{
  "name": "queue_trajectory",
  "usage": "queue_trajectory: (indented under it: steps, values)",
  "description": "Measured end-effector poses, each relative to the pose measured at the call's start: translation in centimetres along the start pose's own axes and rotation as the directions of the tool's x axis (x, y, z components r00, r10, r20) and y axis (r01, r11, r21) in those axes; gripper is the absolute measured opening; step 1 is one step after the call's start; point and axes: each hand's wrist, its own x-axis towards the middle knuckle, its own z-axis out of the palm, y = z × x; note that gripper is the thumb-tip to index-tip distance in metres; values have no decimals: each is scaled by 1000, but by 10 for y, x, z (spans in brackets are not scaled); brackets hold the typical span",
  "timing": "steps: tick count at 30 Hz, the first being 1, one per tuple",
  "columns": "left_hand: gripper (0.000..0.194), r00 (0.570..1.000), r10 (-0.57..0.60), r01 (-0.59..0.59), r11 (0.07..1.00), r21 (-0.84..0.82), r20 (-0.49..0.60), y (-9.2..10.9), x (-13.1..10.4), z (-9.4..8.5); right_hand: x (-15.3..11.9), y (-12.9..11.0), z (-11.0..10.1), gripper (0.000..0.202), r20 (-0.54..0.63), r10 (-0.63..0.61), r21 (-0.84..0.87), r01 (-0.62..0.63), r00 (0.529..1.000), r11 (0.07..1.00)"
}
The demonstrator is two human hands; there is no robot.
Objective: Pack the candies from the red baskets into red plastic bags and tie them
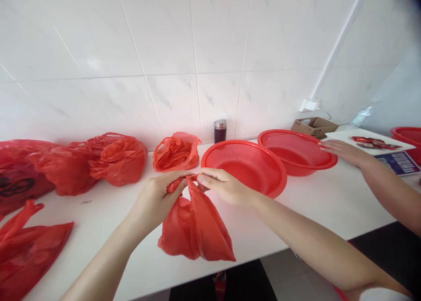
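Note:
A red plastic bag (197, 226) hangs between my hands near the front edge of the white table (315, 204). Its lower part bulges, and what it contains is hidden. My left hand (161, 196) pinches the bunched top of the bag between thumb and fingers. From the other side, my right hand (226, 185) grips a twisted strip of the same bag. Just behind my right hand stands a red perforated basket (279, 182), with nothing visible inside it.
Several red bags (118, 161) line the wall at left. Another red bag (33, 253) lies front left. Behind stands a dark bottle (220, 132). Another person's hand (345, 152) touches a second red basket (305, 167) beside a scale (397, 163) and cardboard box (312, 128).

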Motion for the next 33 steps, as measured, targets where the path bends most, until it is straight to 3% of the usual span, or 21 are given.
queue_trajectory:
  steps: [2,4,8,11,14,17,19,22,25,29,33]
  values:
    - [31,975,-154,172,980,-103,161,-3,-11,2,-13,1,5,32,-80,8,-2,-8,997,1000]
    - [40,947,-252,291,935,-200,198,-12,-28,11,-27,11,14,34,-186,49,29,-44,981,999]
    - [45,902,-432,413,839,-356,27,-47,-71,29,-50,43,29,34,-379,142,178,-79,915,981]
    - [45,800,-594,443,679,-585,-84,-71,-102,30,-58,61,29,36,-529,169,226,-54,831,973]
    - [44,725,-685,427,526,-736,-69,-81,-123,29,-58,71,30,37,-597,193,262,-38,778,964]
    - [44,703,-703,387,503,-773,-105,-84,-131,41,-52,84,43,34,-656,128,129,-57,744,990]
    - [41,685,-697,372,582,-723,-209,-86,-131,57,-48,98,59,28,-669,72,-48,-140,740,989]
    - [38,731,-555,364,810,-460,-397,-95,-123,82,-46,123,82,30,-616,2,-336,-265,788,904]
    - [33,787,-372,307,928,-211,-493,-106,-108,98,-46,145,90,30,-562,-26,-465,-290,827,837]
    - [31,861,-342,358,933,-29,-376,-118,-89,99,-45,160,80,14,-553,39,-358,-280,832,891]
    - [31,887,-430,445,894,56,-169,-126,-79,86,-42,161,64,19,-542,98,-231,-260,835,938]
